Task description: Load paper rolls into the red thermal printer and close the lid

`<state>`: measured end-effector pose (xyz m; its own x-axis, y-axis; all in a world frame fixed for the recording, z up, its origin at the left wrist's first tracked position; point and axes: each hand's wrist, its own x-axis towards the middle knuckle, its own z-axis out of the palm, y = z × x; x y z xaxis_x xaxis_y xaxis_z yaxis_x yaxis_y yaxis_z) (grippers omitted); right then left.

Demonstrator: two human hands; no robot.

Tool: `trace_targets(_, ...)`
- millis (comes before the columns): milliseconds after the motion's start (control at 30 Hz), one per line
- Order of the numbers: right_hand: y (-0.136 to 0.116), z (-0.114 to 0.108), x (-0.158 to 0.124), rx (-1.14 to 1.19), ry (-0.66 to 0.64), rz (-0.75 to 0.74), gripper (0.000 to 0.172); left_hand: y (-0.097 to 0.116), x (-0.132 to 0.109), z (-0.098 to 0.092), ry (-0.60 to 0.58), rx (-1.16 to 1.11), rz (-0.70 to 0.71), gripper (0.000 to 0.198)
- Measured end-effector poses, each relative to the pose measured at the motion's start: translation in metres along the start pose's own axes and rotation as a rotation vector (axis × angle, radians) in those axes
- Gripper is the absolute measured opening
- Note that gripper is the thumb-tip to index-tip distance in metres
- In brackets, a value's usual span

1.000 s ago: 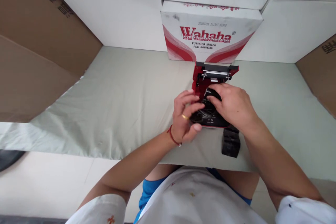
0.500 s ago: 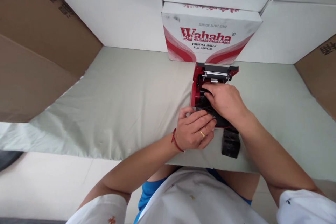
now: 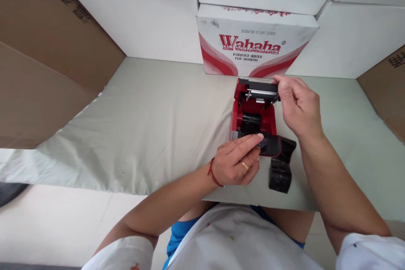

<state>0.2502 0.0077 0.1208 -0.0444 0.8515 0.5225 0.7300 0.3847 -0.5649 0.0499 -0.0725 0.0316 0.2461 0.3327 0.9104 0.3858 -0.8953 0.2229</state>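
A small red box-shaped device (image 3: 274, 118), which looks like a label printer, stands on the cloth with its inside exposed. Its raised lid (image 3: 262, 86) carries a black roller and a metal bar. The thumb and fingers of my right hand (image 3: 300, 105) are closed on the lid's right end. In the compartment lies a shiny black roll (image 3: 251, 122). My left hand (image 3: 236, 158) is closed on the dark front flap (image 3: 272, 145), fingers pressed over its left part and hiding it. From beneath the flap's right side, a black film strip (image 3: 281, 173) trails onto the cloth.
A white and red Wahaha water carton (image 3: 253, 46) stands right behind the device, with white boxes (image 3: 133, 17) stacked around it. Brown cartons (image 3: 57, 71) border the left and right sides. A pale green cloth (image 3: 152, 118) covers the table, whose front edge is near my body.
My right hand has come out of the compartment and moved up and right to grip the lid's end. The black roll now shows more fully. My left hand stays at the front flap.
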Motion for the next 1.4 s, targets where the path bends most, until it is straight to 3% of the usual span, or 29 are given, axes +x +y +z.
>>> trace_targets(133,-0.008,-0.007,-0.030,0.031,0.010,-0.034,0.042,0.003,-0.001,-0.002,-0.069,0.097,0.006,0.014)
trace_targets(300,0.001,-0.017,-0.082,0.023,-0.163,-0.176,0.038,0.004,-0.006,-0.003,-0.020,0.170,0.010,0.026)
trace_targets(400,0.011,-0.013,-0.101,-0.009,-0.195,-0.219,0.040,0.005,-0.005,-0.002,-0.025,0.180,0.007,0.023)
trace_targets(500,0.015,-0.009,-0.106,-0.039,-0.158,-0.232,0.041,0.005,-0.002,0.000,-0.020,0.224,0.031,0.013)
trace_targets(700,0.010,-0.003,-0.106,-0.041,-0.114,-0.248,0.038,0.003,-0.002,0.000,-0.001,0.281,0.108,0.014)
trace_targets(833,0.010,0.003,-0.108,0.050,-0.084,-0.181,0.039,0.003,-0.001,-0.001,-0.028,0.248,0.087,0.013)
trace_targets(1033,0.000,0.000,-0.112,0.081,-0.063,-0.245,0.032,0.002,0.002,-0.006,-0.041,0.136,0.040,0.015)
trace_targets(1133,-0.012,-0.003,-0.118,0.075,-0.087,-0.359,0.029,-0.002,0.000,-0.010,0.000,0.053,-0.109,0.029)
trace_targets(1267,-0.020,-0.001,-0.127,0.049,-0.012,-0.403,0.028,-0.018,-0.008,-0.007,0.128,-0.155,-0.530,0.043)
trace_targets(1400,-0.023,0.001,-0.132,-0.006,0.047,-0.361,0.029,-0.038,-0.013,0.003,0.152,-0.545,-0.880,0.069)
